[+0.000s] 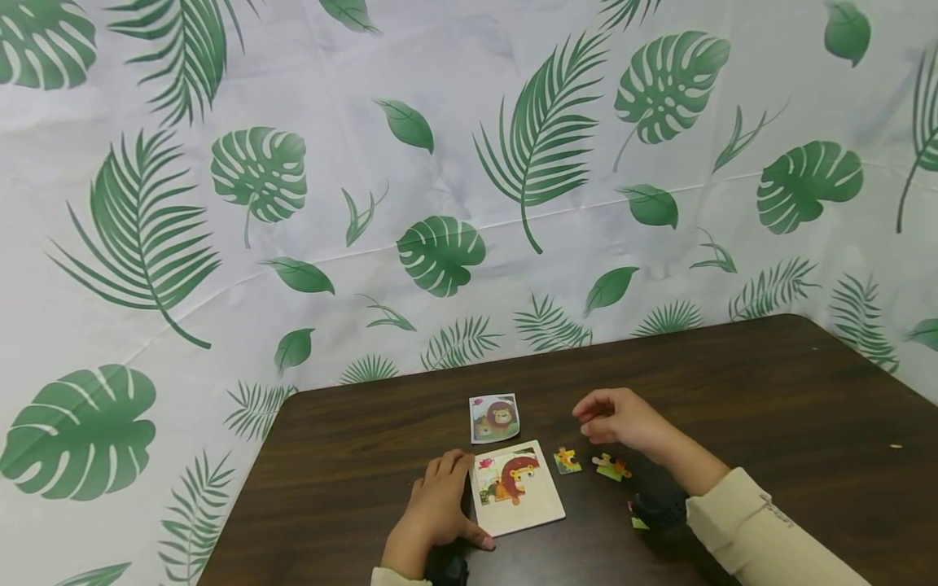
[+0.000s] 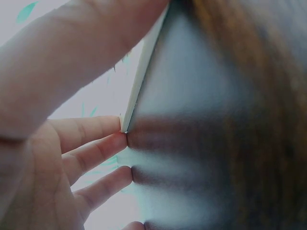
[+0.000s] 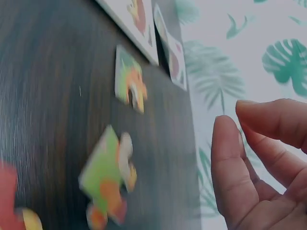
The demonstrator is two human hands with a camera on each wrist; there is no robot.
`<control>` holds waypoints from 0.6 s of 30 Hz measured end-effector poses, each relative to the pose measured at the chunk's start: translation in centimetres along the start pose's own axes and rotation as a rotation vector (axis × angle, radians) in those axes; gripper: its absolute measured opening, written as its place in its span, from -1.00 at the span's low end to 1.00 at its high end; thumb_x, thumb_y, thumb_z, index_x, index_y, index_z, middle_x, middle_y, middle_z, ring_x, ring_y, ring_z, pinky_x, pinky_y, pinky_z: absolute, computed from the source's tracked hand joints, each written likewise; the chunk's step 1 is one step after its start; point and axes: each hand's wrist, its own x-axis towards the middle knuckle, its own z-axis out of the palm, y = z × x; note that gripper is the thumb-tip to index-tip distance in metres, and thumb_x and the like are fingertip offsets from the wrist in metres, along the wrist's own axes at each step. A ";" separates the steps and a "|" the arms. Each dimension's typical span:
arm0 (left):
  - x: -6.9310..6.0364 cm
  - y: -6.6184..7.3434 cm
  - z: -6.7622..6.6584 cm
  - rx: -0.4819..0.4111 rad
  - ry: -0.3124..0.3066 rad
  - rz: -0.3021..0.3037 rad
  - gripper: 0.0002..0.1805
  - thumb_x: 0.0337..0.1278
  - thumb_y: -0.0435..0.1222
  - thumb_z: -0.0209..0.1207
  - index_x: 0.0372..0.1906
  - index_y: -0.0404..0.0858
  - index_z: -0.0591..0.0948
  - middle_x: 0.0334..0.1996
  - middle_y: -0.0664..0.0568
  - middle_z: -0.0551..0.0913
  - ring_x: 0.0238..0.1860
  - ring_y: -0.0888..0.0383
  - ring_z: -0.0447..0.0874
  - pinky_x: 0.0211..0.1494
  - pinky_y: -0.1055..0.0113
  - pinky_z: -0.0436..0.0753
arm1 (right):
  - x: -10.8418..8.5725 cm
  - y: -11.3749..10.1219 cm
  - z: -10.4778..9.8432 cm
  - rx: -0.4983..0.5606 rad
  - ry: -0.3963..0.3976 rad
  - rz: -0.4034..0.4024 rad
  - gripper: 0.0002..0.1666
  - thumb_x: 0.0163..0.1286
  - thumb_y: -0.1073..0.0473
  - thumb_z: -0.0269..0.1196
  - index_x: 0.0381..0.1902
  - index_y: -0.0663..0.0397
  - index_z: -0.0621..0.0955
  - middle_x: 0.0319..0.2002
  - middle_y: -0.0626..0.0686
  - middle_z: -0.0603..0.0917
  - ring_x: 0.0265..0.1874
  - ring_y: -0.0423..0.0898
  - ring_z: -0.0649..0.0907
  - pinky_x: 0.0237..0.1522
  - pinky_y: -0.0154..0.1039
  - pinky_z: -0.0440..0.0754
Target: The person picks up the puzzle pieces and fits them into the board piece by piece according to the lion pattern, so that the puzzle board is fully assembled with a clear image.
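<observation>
My left hand (image 1: 437, 498) rests at the left side of a pale puzzle board (image 1: 541, 505), fingertips touching the table and the board's edge, thumb at its near left corner. Several fitted pieces on the board show part of a lion picture. In the left wrist view the board's thin edge (image 2: 139, 79) runs between thumb and fingers. Raised over the table to the right, my right hand (image 1: 623, 422) has loosely bent fingers with a gap between thumb and index and nothing held. Below it lie a loose orange puzzle piece (image 1: 567, 461) and a green puzzle piece (image 1: 610, 467).
A printed lion picture card (image 1: 494, 418) lies behind the board. Another puzzle piece (image 1: 637, 522) is partly hidden under the right wrist. The dark wooden table (image 1: 330, 472) meets a leaf-patterned cloth (image 1: 352, 309) at the back. A small yellowish bit (image 1: 896, 446) lies far right.
</observation>
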 end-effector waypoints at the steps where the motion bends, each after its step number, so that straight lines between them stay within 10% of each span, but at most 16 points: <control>1: 0.0 0.0 0.0 -0.001 -0.002 -0.002 0.21 -0.72 0.09 0.54 0.28 -0.31 0.30 0.20 -0.16 0.26 0.21 -0.22 0.16 0.05 -0.32 0.21 | -0.2 0.1 -0.4 0.007 0.011 0.007 -0.67 0.16 0.42 0.22 -0.10 0.48 0.50 -0.28 0.20 0.55 -0.28 0.11 0.61 -0.25 -0.11 0.62; 18: 0.1 -0.1 0.0 -0.003 -0.012 -0.003 0.21 -0.70 0.09 0.53 0.29 -0.30 0.29 0.21 -0.16 0.26 0.21 -0.21 0.15 0.06 -0.30 0.21 | -2.2 1.1 -5.2 -0.139 0.142 0.081 -0.63 0.22 0.32 0.24 -0.04 0.42 0.48 -0.25 0.16 0.56 -0.31 0.03 0.59 -0.29 -0.12 0.61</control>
